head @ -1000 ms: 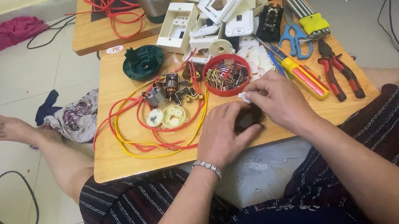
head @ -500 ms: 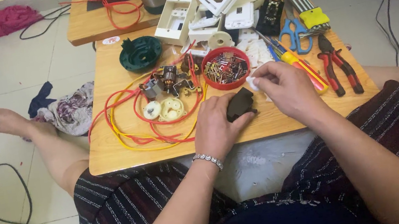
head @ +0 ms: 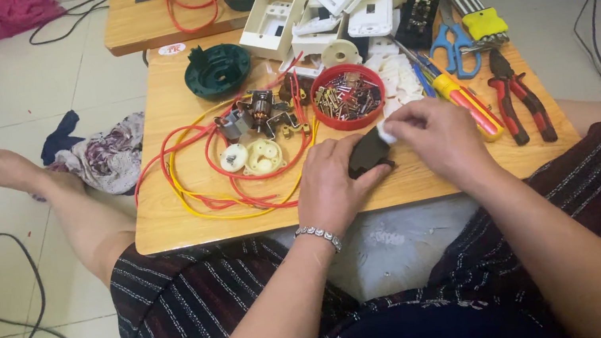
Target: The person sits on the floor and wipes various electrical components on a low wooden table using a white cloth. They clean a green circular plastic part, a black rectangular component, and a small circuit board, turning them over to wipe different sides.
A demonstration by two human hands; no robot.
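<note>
Since the earlier frame, both hands have shifted slightly right along the wooden table (head: 188, 219) edge. Small dark component (head: 367, 155): matte black, rounded, lying on the table just below the red bowl (head: 347, 96). Left hand (head: 336, 187) lies palm-down, fingers curled around it. Right hand (head: 436, 138) pinches a white scrap (head: 386, 133) against its top.

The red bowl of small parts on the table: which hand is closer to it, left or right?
Right. The right hand is just below and right of the red bowl, its fingers nearly beneath the rim. The left hand lies lower, farther from it, holding a dark part.
</note>
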